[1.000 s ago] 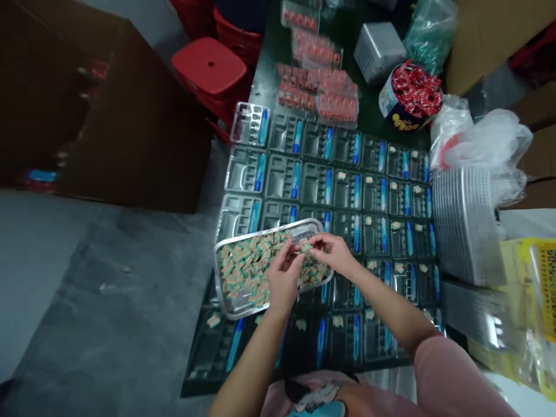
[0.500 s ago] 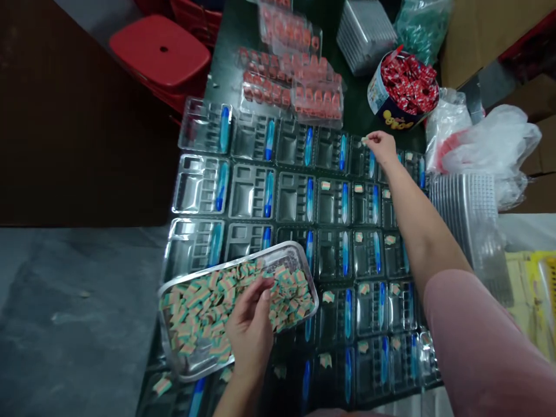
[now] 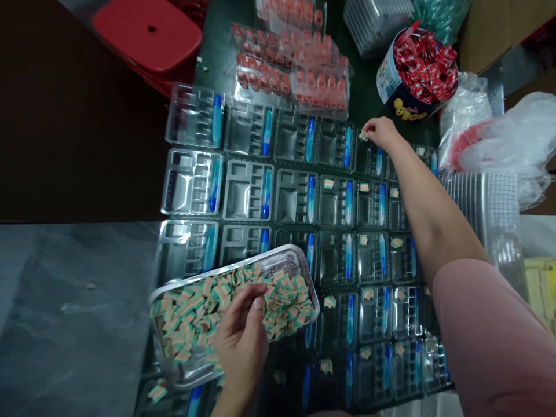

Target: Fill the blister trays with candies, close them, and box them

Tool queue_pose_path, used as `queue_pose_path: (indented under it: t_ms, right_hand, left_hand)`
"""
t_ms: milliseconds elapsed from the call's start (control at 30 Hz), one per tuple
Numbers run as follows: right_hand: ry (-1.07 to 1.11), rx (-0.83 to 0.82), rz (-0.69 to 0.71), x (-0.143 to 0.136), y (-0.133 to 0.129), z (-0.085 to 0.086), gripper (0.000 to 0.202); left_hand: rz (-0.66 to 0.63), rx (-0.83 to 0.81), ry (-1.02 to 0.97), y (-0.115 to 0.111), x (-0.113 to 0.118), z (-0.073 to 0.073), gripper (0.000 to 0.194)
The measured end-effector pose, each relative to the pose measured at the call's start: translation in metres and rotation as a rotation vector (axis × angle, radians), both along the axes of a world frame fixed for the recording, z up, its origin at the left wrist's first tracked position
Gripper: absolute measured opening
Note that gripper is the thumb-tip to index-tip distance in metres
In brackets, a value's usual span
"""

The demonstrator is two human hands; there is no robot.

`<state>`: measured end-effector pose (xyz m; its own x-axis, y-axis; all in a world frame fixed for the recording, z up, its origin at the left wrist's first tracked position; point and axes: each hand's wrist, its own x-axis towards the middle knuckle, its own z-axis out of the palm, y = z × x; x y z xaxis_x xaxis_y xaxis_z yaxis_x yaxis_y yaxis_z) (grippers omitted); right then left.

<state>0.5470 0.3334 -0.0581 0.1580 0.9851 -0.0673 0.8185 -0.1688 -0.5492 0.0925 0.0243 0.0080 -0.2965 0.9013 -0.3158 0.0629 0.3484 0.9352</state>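
Rows of clear plastic trays (image 3: 241, 191) with blue pens (image 3: 266, 191) cover the dark table. My right hand (image 3: 379, 133) pinches a small striped piece (image 3: 363, 135) over the top-left corner of a tray in the far row. A metal tray (image 3: 299, 255) heaped with green, orange and white striped pieces (image 3: 186, 318) lies across the nearer trays. Over that heap is my left hand (image 3: 243, 324), fingers curled and thumb near the fingertips; what it holds, if anything, is hidden. Single striped pieces sit in small compartments of several trays on the right.
Packs of red-orange items (image 3: 319, 87) lie at the back. A bucket of red wrapped packets (image 3: 425, 69) stands behind my right hand. Stacked clear trays (image 3: 486, 214) and plastic bags (image 3: 512, 133) are on the right, a red stool (image 3: 147, 32) at the upper left.
The view has shifted slightly. My right hand has moved a little left over the far-row tray, still pinching its piece. My left hand stays over the heap, curled as before.
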Motion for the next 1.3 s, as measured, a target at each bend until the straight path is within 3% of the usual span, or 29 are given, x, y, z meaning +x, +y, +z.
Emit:
queue_pose_path:
  t_ms: [167,500,700,800,933,1033,1167,1300]
  right_hand:
    - [-0.025,0.012,0.034,-0.001,0.002,-0.004,0.013]
    - [-0.094,0.084,-0.024,-0.004,-0.002,-0.009,0.021]
    - [-0.276,-0.058,-0.105,-0.032,-0.018,0.02,0.019]
    - [-0.319,0.067,-0.044,-0.048,-0.037,0.038,0.029]
    - [-0.09,0.253,0.111,-0.109,-0.096,0.062,0.015]
    - [0.204,0.115,0.282,-0.18,-0.163,0.074,0.01]
    - [0.356,-0.148,0.555,-0.258,-0.232,0.059,0.01]
    - [0.277,-0.173,0.522,-0.3,-0.253,0.033,0.02]
  left_hand:
    - [0.0,0.008,-0.022,0.001,0.0,-0.001,0.03]
    - [-0.006,-0.001,-0.019,-0.002,-0.003,-0.001,0.028]
    - [0.002,0.035,-0.017,-0.006,-0.01,0.0,0.029]
    - [0.023,0.064,0.011,-0.004,-0.019,0.002,0.031]
    - [0.008,0.048,0.08,-0.003,-0.041,-0.003,0.035]
    - [-0.05,0.028,0.138,-0.006,-0.054,-0.009,0.037]
    - [-0.143,0.038,0.195,-0.014,-0.061,-0.014,0.033]
    - [-0.2,0.037,0.186,-0.022,-0.065,-0.014,0.032]
